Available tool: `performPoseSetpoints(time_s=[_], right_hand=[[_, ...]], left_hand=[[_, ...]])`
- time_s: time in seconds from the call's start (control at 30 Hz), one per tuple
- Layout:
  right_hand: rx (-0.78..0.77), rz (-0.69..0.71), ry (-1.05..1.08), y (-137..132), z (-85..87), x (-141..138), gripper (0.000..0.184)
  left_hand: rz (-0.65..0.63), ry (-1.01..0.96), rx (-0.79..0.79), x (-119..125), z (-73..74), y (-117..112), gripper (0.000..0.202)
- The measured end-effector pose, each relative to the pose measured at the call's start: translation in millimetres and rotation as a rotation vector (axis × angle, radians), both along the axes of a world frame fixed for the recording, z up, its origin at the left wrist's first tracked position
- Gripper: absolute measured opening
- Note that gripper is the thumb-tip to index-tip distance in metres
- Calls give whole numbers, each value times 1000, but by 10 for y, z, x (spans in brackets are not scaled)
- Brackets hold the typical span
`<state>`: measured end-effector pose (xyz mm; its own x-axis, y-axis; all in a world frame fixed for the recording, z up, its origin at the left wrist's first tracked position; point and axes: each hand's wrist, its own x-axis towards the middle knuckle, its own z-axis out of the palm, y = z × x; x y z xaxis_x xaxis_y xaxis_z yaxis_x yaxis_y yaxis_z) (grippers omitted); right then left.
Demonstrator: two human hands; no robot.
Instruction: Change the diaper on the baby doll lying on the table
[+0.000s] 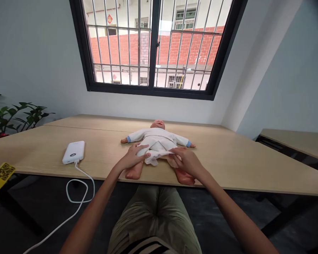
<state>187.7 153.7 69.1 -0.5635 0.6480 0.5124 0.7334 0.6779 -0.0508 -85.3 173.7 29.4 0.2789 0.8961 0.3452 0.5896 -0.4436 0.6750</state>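
Head view: our right hand (184, 160) pinches crinkled white diaper-like cloth (155, 156); our left hand (131, 157) lies open-fingered against it; between them, the white-suited baby doll (157, 133) looks part-wrapped, unfastened.

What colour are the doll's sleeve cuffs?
Blue cuffs, at the ends of white sleeves; best seen in the head view.

Doll (157, 133) lying on the table (228, 165) before me, its head (158, 124) toward the window (152, 53) behind, diaper (159, 154) between my left hand (132, 157) and right hand (184, 161), power bank (74, 151) to the left, plant (23, 114) farther left.
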Motion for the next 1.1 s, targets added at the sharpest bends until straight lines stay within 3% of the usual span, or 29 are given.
performPoseSetpoints(time_s=[0.1, 0.2, 0.27, 0.4, 0.5, 0.6, 0.73, 0.87, 1.1], right_hand=[[-28, -41, 176, 248, 194, 27, 21], [-70, 31, 362, 546, 310, -12, 24], [-106, 116, 487, 716, 342, -56, 27], [-111, 194, 642, 928, 365, -139, 33], [-56, 157, 686, 1048, 395, -180, 35], [-106, 73, 648, 1226, 408, -212, 35], [-351, -83, 588, 1516, 285, -217, 35], [-495, -150, 584, 1693, 3, -126, 37], [-559, -190, 644, 1776, -361, 12, 43]], left_hand=[[-79, 133, 6, -39, 114, 221, 62], [-118, 182, 22, -18, 197, 430, 73], [-134, 133, 87, 43, 230, 553, 71], [-206, -102, 141, 204, 263, 753, 36], [-218, -212, 49, 268, 276, 849, 37], [-169, -260, -5, 276, 284, 914, 44], [-89, -329, -83, 263, 269, 1034, 49], [0, -374, -137, 274, 197, 1222, 42], [222, -385, -77, 371, 21, 1433, 42]])
